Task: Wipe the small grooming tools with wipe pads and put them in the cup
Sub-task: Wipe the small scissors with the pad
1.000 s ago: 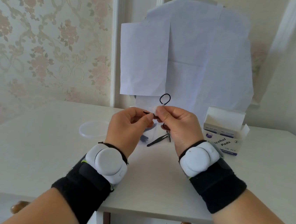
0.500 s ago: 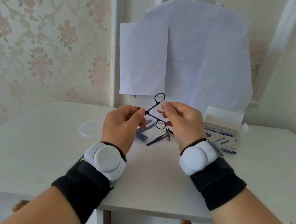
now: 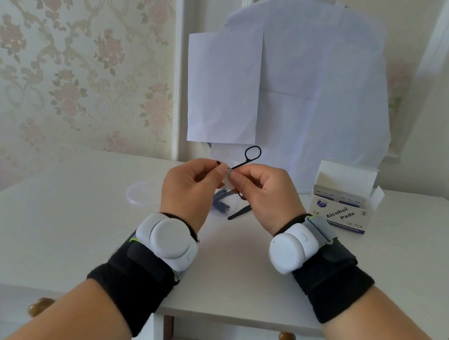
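Small black scissors point(image 3: 252, 156) are held up above the table between both hands, one finger loop sticking up. My left hand point(image 3: 190, 191) pinches the blade end, whose tip shows above the thumb. My right hand point(image 3: 263, 194) presses a small white wipe pad point(image 3: 228, 180) around the scissors' middle. Behind the hands stands a clear cup point(image 3: 222, 205) holding dark blue tools, mostly hidden. Black tweezers point(image 3: 238, 213) lie on the table beside it.
A clear round lid point(image 3: 141, 195) lies on the white table point(image 3: 46, 220) to the left. An open box of alcohol pads point(image 3: 343, 201) stands at the right. White paper sheets point(image 3: 287, 88) cover something against the wall behind.
The scissors' lower loop, in plain sight half a second ago, is now hidden behind my right hand. My right hand has closed in with the pad onto the scissors' middle.
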Tool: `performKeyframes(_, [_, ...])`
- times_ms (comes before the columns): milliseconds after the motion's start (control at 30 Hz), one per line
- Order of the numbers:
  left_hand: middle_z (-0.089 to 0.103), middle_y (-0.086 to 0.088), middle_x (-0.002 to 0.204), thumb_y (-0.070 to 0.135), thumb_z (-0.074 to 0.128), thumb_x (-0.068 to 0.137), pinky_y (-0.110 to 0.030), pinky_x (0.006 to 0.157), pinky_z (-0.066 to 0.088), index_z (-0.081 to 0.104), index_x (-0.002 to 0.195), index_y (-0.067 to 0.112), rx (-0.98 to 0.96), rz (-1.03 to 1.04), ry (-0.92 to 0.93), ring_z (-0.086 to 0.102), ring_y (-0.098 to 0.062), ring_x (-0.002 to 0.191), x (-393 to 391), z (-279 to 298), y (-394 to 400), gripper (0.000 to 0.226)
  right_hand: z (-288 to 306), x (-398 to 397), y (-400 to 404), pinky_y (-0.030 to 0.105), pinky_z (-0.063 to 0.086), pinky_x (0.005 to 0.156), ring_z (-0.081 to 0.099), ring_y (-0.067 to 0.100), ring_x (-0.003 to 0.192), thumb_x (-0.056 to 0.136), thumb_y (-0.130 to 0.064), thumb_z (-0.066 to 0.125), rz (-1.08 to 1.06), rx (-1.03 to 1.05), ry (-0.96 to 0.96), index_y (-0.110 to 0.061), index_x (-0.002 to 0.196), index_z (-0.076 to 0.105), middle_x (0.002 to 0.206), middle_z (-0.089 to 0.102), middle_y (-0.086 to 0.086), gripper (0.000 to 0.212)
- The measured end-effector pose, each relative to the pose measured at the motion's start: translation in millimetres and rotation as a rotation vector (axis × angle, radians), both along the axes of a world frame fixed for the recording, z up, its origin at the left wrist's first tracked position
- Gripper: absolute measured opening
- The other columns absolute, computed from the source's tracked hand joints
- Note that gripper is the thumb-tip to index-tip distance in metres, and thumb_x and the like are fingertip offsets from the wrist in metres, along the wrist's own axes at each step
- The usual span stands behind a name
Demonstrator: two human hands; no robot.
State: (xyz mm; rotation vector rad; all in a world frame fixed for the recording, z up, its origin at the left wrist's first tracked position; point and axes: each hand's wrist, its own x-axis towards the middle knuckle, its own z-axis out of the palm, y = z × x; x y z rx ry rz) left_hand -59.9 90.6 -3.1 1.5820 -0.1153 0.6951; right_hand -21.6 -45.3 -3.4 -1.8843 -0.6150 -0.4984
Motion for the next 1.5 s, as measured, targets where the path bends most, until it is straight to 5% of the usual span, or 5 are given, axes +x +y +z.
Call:
performKeyframes(300, [0.066,0.009,0.069,0.019,0.064,0.089,-0.026,0.064,0.049,0.067,0.077,0.026,-0.040,0.070,-0.040,0.065,-0.007,0.064,1,1,0,0.014,2,-2,-2,0.021,0.051,0.065,0.068,0.010,0.064,0.090,-0.022,0.069,-0.009,0.028,0.033,-0.019,0.082,0.073,0.069,0.071,-0.007,0.010])
performKeyframes(600, [0.064,0.004,0.072,0.023,0.062,0.091,-0.026,0.065,0.048,0.064,0.082,0.016,-0.094,0.055,-0.028,0.061,-0.002,0.060,0,3,0,0.012,4,-3,-4,0.035,0.055,0.057,0.064,0.018,0.054,0.093,-0.018,0.063,-0.022,0.000,0.068,-0.015,0.083,0.069,0.077,0.073,0.001,0.012])
performKeyframes(967, [0.068,0.000,0.070,0.021,0.062,0.091,-0.027,0.068,0.052,0.067,0.084,0.013,0.004,0.015,0.002,0.063,-0.006,0.065,5,-1,0,0.012,7,-3,-8,0.014,0.040,0.046,0.052,0.008,0.045,0.097,-0.020,0.058,-0.120,0.116,0.006,-0.011,0.083,0.064,0.061,0.061,-0.008,0.018])
performKeyframes(1233, [0.066,0.002,0.066,0.022,0.062,0.091,-0.024,0.064,0.048,0.064,0.078,0.019,-0.065,0.077,-0.022,0.063,-0.004,0.061,4,0,3,0.014,7,-9,-4,0.024,0.046,0.046,0.058,0.016,0.045,0.096,-0.031,0.060,-0.018,0.050,0.107,-0.013,0.080,0.061,0.060,0.065,0.001,0.025])
performKeyframes(1500, [0.066,0.003,0.065,0.023,0.061,0.092,-0.028,0.066,0.048,0.064,0.076,0.021,-0.047,0.104,-0.029,0.062,-0.006,0.061,4,-1,4,0.016,6,-8,-2,0.023,0.047,0.049,0.062,0.018,0.053,0.095,-0.003,0.056,0.089,0.131,0.187,-0.012,0.085,0.066,0.066,0.072,0.002,0.017])
